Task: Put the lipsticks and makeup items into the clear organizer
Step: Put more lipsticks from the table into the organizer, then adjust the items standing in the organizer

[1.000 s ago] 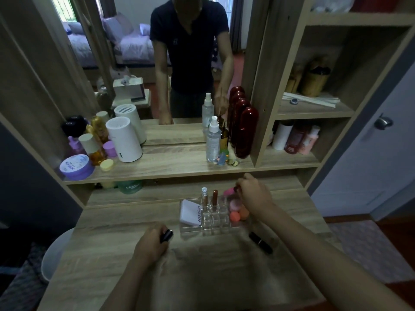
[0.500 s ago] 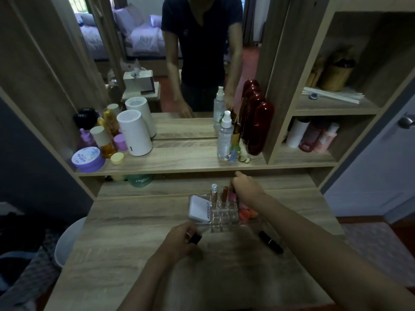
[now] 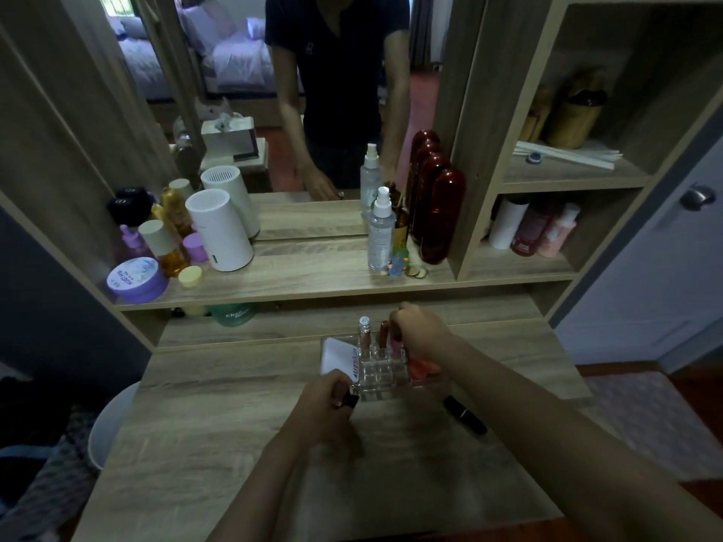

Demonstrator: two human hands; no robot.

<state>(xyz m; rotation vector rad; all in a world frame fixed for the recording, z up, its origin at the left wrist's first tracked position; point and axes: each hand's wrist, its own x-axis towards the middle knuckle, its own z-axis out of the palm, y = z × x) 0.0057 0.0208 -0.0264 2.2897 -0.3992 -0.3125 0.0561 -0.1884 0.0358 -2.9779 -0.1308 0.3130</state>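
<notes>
organizer: clear organizer (image 3: 381, 369) sits mid-desk (image 3: 234, 444), just in front of me, partly filled

already in: silver-capped tube (image 3: 364, 336) and a brownish tube (image 3: 383, 334) stand upright in the back slots; white compact (image 3: 338, 357) leans in the left compartment; orange-pink sponges (image 3: 422, 367) sit in the right compartment

right hand: right hand (image 3: 420, 332) is over the back right of the grid, fingers pinched around a pink tube (image 3: 397, 344) that's standing in a slot (I'd guess I'm seating it, but can't tell if it's fully down)

left hand: left hand (image 3: 326, 408) is closed around a dark lipstick (image 3: 348, 400), cap end poking out toward the organizer's front left corner, just beside it, not in yet

still out: one black lipstick (image 3: 465, 415) lies flat on the desk, right of the organizer, close to my right forearm, nobody touching it

free slots: front rows of the grid look empty, so there's plenty of room

progress: I'd call it well past halfway; what I can see left is the lipstick in my left hand plus the one lying loose

shelf stuff: bottles and jars up on the shelf (image 3: 313, 279) look like regular clutter, I'm not counting them (could be wrong)
</notes>
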